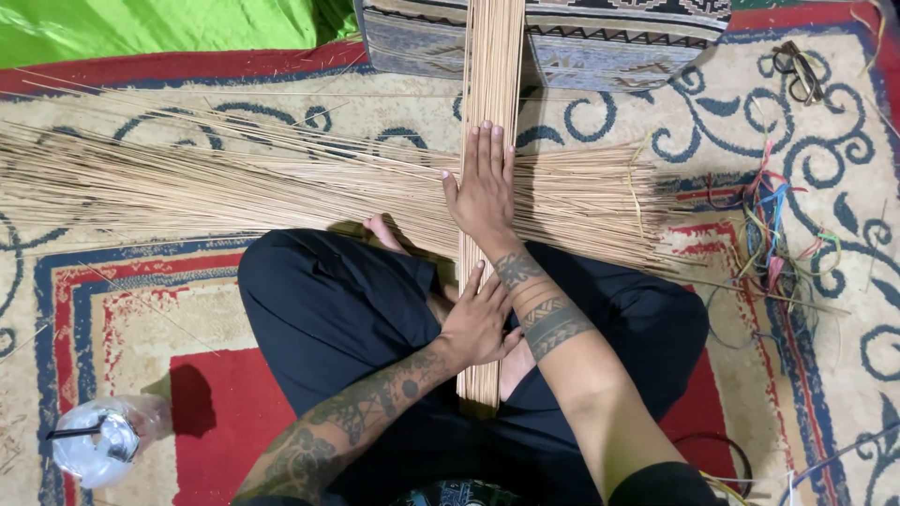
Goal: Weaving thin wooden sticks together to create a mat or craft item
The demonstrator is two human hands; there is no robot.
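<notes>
Nearest to me, I saw the crossed legs in black trousers (328, 309) on the patterned carpet (141, 309), and a clear plastic cup with a lid and dark straw (94, 445) stood at the lower left, well apart from the action. Just above the lap, the left hand (476, 323) lay on the near end of the upright bundle of thin sticks (491, 75), its fingers (469, 283) spread and flat against the sticks, gripping nothing that I could see. The right hand (483, 192) crossed over it, forearm tattooed with dark bands, and pressed palm down further up the same bundle, fingers (487, 145) straight, held together and open on top of the sticks. That bundle ran straight away from me, from the lap out across the carpet. Under it, crosswise, lay the wide fan of loose sticks (234, 178), spreading far to the left and shorter to the right. To the right I spotted a tangle of coloured strings (764, 234) on the carpet, near the fan's end. Farther out sat a patterned cushion (609, 42), the bundle lying across its front, a pair of glasses (799, 70) at the far right, and green cloth (159, 23) at the top left.
</notes>
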